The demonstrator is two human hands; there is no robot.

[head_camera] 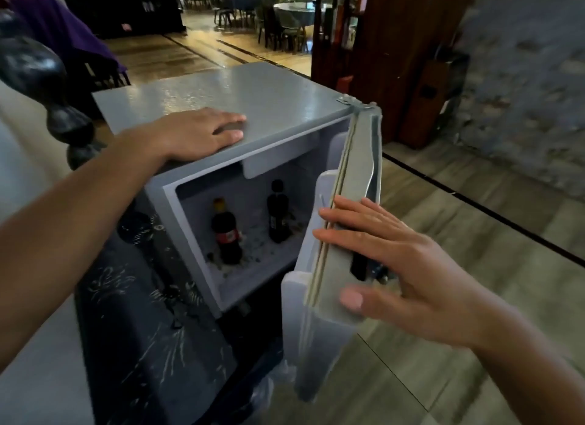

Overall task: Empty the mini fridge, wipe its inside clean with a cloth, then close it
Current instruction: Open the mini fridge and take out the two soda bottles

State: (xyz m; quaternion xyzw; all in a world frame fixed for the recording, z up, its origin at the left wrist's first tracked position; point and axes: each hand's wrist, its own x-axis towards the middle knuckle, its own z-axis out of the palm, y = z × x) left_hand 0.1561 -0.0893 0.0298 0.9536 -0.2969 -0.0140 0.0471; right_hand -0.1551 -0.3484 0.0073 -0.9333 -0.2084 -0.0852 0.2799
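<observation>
The grey mini fridge stands open in the middle of the view, its door swung out to the right. Inside stand two dark soda bottles: one with a red label at the left, one black further back at the right. White crumbs litter the fridge floor. My left hand lies flat on the fridge top, fingers spread. My right hand rests open against the outer face of the door near its edge, fingers extended, gripping nothing. No cloth is in view.
The fridge sits on a dark patterned stand. A dark turned post rises at the left. A wooden cabinet stands behind the door at the right. Dining tables and chairs fill the far room. Tiled floor spreads to the right.
</observation>
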